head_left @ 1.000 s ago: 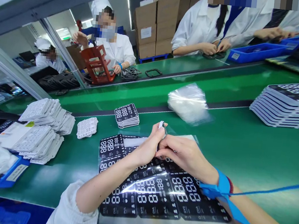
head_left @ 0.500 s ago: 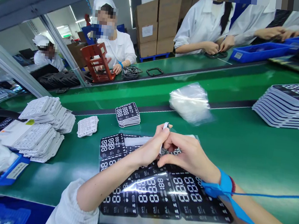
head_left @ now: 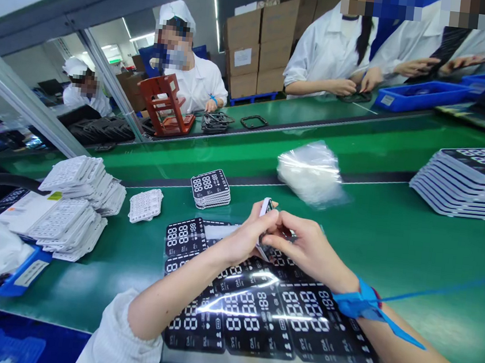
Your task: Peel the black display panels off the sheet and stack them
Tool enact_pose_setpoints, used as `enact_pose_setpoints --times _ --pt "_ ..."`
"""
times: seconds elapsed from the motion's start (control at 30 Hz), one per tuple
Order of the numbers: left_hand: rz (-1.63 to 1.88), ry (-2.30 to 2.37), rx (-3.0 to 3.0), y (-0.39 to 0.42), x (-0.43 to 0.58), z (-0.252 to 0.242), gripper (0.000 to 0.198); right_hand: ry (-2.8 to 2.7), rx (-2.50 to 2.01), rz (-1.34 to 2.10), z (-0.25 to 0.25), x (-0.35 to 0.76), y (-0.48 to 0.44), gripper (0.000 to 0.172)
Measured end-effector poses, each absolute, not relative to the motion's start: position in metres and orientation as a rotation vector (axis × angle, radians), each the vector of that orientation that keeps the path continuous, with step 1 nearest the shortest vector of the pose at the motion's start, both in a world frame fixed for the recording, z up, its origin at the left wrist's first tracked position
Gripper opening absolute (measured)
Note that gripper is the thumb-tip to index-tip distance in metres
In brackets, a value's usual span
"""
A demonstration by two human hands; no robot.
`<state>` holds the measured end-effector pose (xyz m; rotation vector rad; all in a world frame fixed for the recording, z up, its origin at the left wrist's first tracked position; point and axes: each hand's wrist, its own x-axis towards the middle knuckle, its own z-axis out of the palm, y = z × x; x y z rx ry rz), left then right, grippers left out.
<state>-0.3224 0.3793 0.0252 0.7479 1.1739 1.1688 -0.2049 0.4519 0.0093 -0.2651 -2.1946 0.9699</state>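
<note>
My left hand (head_left: 251, 232) is closed around a small white-edged display panel (head_left: 265, 207), tilted up on its edge. From the other side, my right hand (head_left: 305, 247) pinches at the same panel with thumb and fingers; what exactly lies between those fingertips is partly hidden. Under both hands lies a clear-backed sheet of black display stickers (head_left: 253, 327) printed with white digits. One patch near the sheet's upper edge shows bare backing. A blue wrist strap (head_left: 357, 300) circles my right wrist. Just beyond the sheet sits a short stack of black-faced panels (head_left: 210, 188).
White panels (head_left: 70, 209) are piled at left, with a smaller stack (head_left: 145, 205) beside them. A blue bin (head_left: 19, 279) stands at the near left. Clear plastic bags (head_left: 313, 171) lie ahead, and stacked panels (head_left: 463, 184) at right. Co-workers (head_left: 197, 75) sit across the bench.
My right fingers have curled in closer to the panel, and more of its face shows below my left hand. The view has shifted slightly. Across the bench, a co-worker's hand has moved right.
</note>
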Motion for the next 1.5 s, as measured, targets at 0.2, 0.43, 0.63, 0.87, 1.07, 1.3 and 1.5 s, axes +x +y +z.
enact_pose_setpoints --times 0.2,0.43,0.63,0.87,1.07,1.3,1.5 --pt "1.378 1.128 0.593 0.380 -0.349 0.049 0.046 -2.125 -0.566 0.703 -0.004 -0.201 0.481 0.029" --pt "1.913 1.430 0.585 0.387 -0.430 0.060 0.046 -1.595 -0.710 1.118 -0.011 -0.193 0.508 0.021" --pt "1.880 1.941 0.621 0.406 -0.462 0.013 0.077 -1.426 -0.723 1.355 -0.006 -0.200 0.495 0.032" --pt "1.508 2.392 0.901 0.405 -0.464 0.012 0.070 -1.221 -0.696 1.560 -0.017 -0.202 0.505 0.031" --pt "1.265 2.611 1.043 0.397 -0.438 0.030 0.069 -1.340 -0.740 0.923 -0.022 -0.202 0.530 0.029" --pt "0.744 2.288 1.688 0.345 -0.385 0.061 0.062 -2.026 -0.765 0.409 -0.012 -0.213 0.578 0.018" --pt "0.006 1.933 1.697 0.320 -0.379 0.033 0.121 -2.326 -0.721 0.401 -0.013 -0.224 0.559 0.032"
